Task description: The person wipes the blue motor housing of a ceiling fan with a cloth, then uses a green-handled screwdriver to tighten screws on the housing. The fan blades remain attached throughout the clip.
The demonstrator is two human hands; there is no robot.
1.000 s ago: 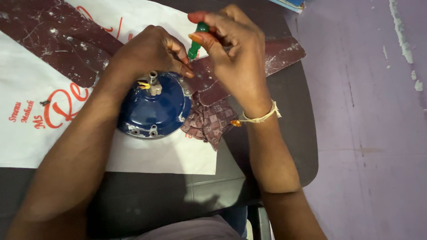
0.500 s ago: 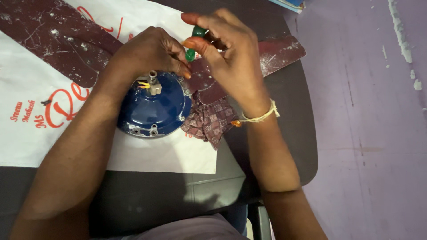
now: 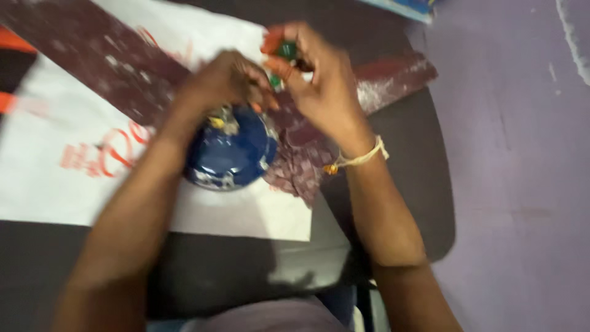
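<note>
Right hand point(image 3: 322, 92) raised over the work, fingertips pinched round a small green tool point(image 3: 284, 52), apparently a screwdriver handle, tip angled down toward the top of the blue dome; exact contact lost in motion blur. Left hand point(image 3: 224, 83) curled and pressed on the upper edge of the round blue metal housing point(image 3: 230, 154), steadying it; fingers closed against it, though whether gripping a part or just bracing cannot be told. Pale thread bracelet point(image 3: 359, 158) with an orange bead on the right wrist. Small brass-coloured fitting point(image 3: 216, 122) showing on the housing just under the left hand. Housing resting on a white printed sheet point(image 3: 74, 129), partly on a dark red patterned cloth point(image 3: 301, 172) that runs diagonally across a dark round table point(image 3: 424, 184). Purple floor point(image 3: 522, 184) beyond. By the look of it, mid-way: tool engaged at the top fastening, housing whole and closed, no loose screws or removed parts visible, so most of the work judged not yet done
</note>
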